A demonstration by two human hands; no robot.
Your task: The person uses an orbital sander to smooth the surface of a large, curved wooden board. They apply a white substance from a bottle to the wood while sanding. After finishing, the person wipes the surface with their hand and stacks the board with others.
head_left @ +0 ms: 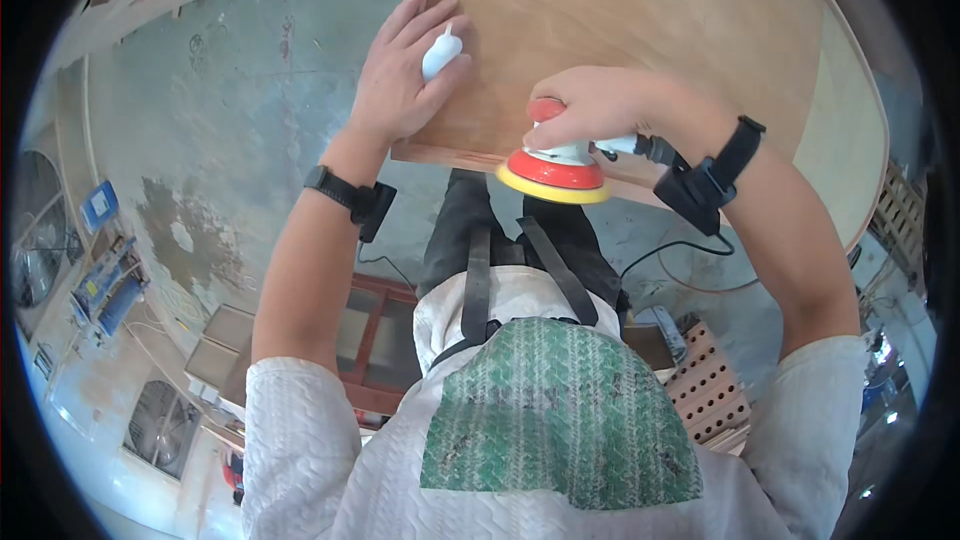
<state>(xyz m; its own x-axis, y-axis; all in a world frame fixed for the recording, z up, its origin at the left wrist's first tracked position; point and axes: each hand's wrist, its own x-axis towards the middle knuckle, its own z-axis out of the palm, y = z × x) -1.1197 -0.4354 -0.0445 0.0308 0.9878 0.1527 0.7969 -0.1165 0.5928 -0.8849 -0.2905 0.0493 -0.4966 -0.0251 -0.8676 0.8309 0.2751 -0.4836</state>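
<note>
From 9 to 12 o'clock spreads the grey-green floor (260, 80), stained with a dark patch toward 9 o'clock. The wooden panel (640, 30), broad and brown with a raised rim, fills the view from 12 to 3 o'clock, a paler strip along its 3 o'clock side. At 6 o'clock a green patterned cloth (560, 410) covers the person's white shirt. At 5 o'clock stands a pale wooden block (706, 380) with rows of dark round holes.

Toward 1 o'clock, the right hand (595, 105) reaches in over the panel's near edge, its grip curled around the top of the round sander (555, 162). This tool has a red and white body and a yellow pad, which overlaps that edge in this view. At 11 o'clock, the left hand (405, 70) lies with fingers stretched over the rim by the panel's corner. Between its thumb and forefinger sits a small white piece (441, 55) with a pointed tip; I cannot tell whether that grip pinches it.
</note>
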